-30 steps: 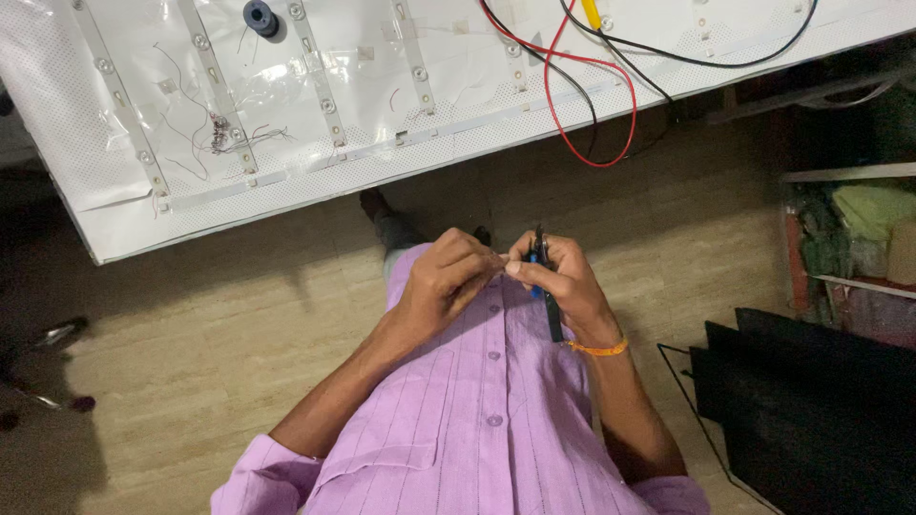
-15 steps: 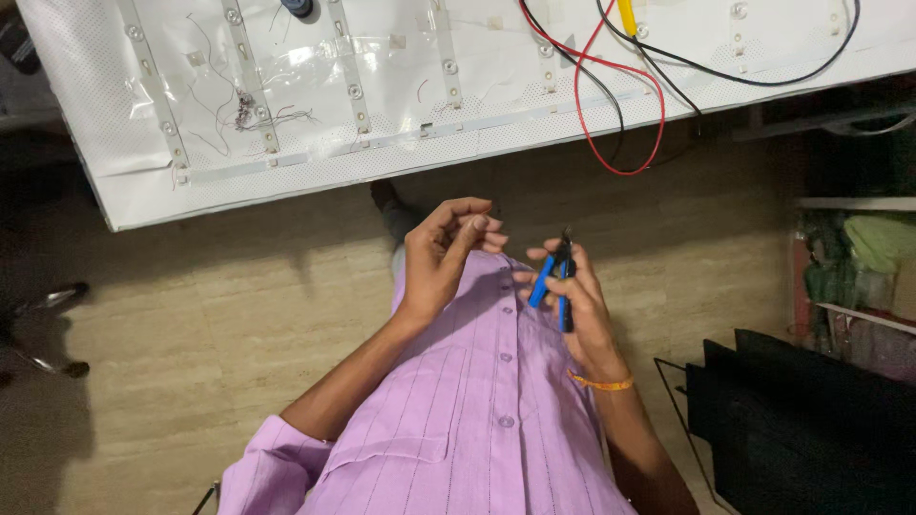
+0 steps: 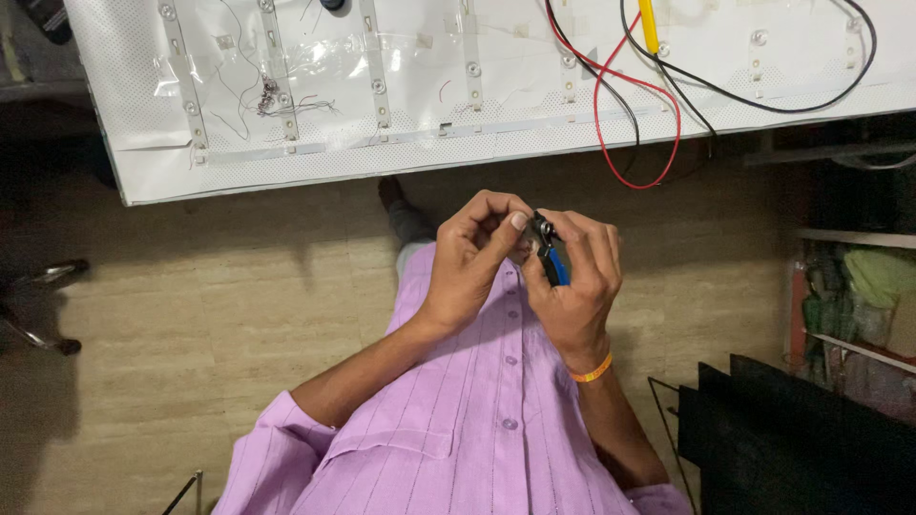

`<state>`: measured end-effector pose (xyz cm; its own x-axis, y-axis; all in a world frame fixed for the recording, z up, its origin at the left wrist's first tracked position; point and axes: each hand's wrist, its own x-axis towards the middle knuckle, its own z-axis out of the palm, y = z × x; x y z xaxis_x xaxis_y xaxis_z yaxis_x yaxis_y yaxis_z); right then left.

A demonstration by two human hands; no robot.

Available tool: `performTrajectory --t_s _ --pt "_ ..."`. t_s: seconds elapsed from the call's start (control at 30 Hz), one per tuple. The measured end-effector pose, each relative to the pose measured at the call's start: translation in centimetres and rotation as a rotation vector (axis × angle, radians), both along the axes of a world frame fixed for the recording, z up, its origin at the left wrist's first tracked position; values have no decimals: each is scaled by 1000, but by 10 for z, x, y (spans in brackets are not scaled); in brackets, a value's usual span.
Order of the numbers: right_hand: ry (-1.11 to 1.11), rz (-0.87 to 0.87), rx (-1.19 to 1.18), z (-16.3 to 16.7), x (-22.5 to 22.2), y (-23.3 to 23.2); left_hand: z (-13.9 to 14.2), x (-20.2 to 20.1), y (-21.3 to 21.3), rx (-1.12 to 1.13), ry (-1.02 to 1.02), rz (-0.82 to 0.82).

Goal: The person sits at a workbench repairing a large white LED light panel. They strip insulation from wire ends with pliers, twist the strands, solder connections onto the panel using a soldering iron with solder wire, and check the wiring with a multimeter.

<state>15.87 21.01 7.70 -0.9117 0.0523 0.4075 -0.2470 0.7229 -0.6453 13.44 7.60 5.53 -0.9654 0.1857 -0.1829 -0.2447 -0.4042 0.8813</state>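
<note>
Left hand (image 3: 472, 257) back — touching pliers (image 3: 551, 256)

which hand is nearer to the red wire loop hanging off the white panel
Right. The right hand, gripping the blue-handled tool, sits almost directly below the red wire loop. The left hand is further off, down and to the left of it.
</note>
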Motion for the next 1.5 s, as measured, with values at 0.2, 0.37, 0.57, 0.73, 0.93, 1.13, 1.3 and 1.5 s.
performTrajectory --t_s 0.2,0.37,0.57,0.73,0.93,1.13,1.3,1.5 --pt "13 -23 33 0 0 -4 2 -1 0 15 4 36" --pt "9 -31 14 -1 1 -2 3 -1 0 6 36 23" --pt "-21 -34 -45 -2 2 -3 2 -1 -1 14 39 13" --pt "-31 -34 -49 -1 2 -3 2 -2 -2 -22 58 21" --pt "-34 -13 -64 -1 2 -3 4 -3 -5 -44 104 15" --pt "-36 -15 -104 -1 2 -5 7 -3 -5 -44 111 26" --pt "-75 -18 -123 -4 4 -7 9 -1 -4 -302 302 101" --pt "-110 7 -233 -20 12 -13 1 4 -12 -542 598 86"
